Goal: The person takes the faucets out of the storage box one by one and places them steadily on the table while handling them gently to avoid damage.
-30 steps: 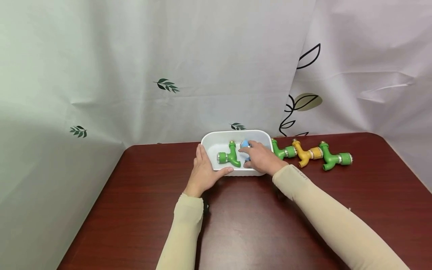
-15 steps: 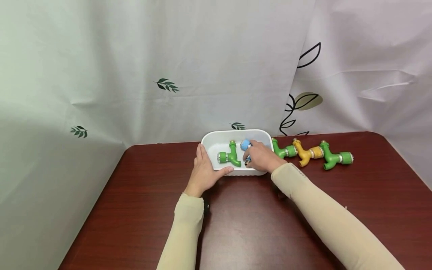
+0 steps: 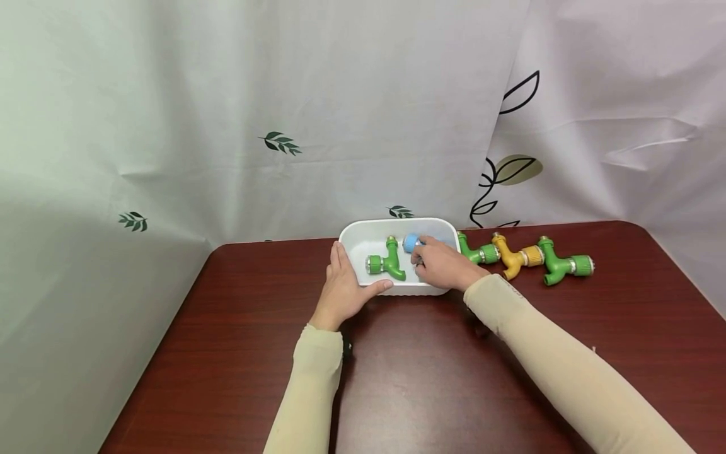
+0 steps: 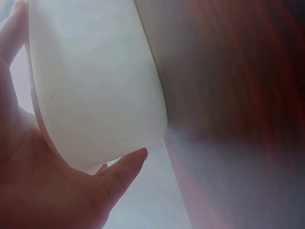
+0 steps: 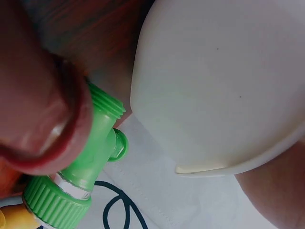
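Note:
A white plastic tray (image 3: 391, 290) stands near the back of the table. My left hand (image 3: 339, 287) holds its left front corner, fingers along the left side and thumb at the front; the left wrist view shows this hand (image 4: 57, 186) round the tray wall (image 4: 95, 86). A green tap (image 3: 392, 261) lies in the tray's left half. To its right is a blue tap (image 3: 411, 243), gripped by the curled fingers of my right hand (image 3: 445, 263). Only the blue knob end shows; the hand hides the rest. In the right wrist view the tray's outer wall (image 5: 214, 86) hides the fingers.
Right of the tray, on the dark red table (image 3: 420, 378), lie a green tap (image 3: 479, 254), a yellow tap (image 3: 516, 257) and another green tap (image 3: 567, 268) in a row. A pale printed curtain (image 3: 351, 126) hangs behind. A blurred brown shape (image 5: 38, 105) covers the right wrist view's left side.
My right hand's fingers have curled in on the blue tap and shifted slightly right. The tap's lower end, seen half a second ago, is now hidden. The left hand and tray stay put.

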`<state>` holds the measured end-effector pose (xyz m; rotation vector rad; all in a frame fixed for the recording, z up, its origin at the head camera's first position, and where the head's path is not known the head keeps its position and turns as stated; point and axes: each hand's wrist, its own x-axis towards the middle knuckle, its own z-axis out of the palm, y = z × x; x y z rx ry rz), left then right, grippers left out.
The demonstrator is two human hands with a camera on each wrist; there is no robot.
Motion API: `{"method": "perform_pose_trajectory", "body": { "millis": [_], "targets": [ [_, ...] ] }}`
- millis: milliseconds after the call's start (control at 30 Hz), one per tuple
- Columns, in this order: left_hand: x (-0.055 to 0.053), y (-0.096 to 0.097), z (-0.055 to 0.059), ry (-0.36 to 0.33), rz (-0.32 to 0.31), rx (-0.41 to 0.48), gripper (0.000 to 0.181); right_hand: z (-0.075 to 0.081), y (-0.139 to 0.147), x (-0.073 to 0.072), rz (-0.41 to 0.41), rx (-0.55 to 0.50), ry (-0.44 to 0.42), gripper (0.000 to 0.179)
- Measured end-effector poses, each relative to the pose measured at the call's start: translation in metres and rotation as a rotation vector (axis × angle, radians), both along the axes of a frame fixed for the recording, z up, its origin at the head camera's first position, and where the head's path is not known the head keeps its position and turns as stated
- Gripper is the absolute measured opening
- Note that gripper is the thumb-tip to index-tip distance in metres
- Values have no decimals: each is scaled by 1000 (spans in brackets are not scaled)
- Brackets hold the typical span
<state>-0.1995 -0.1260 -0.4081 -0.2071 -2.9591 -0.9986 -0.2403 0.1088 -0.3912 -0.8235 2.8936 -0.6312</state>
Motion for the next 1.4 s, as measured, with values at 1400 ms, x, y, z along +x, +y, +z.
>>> {"method": "perform_pose_trajectory", "body": {
  "millis": [1400],
  "targets": [
    [-1, 1, -2, 9, 14, -4, 134, 17, 8, 15, -345, -282, 167, 17]
  ]
}}
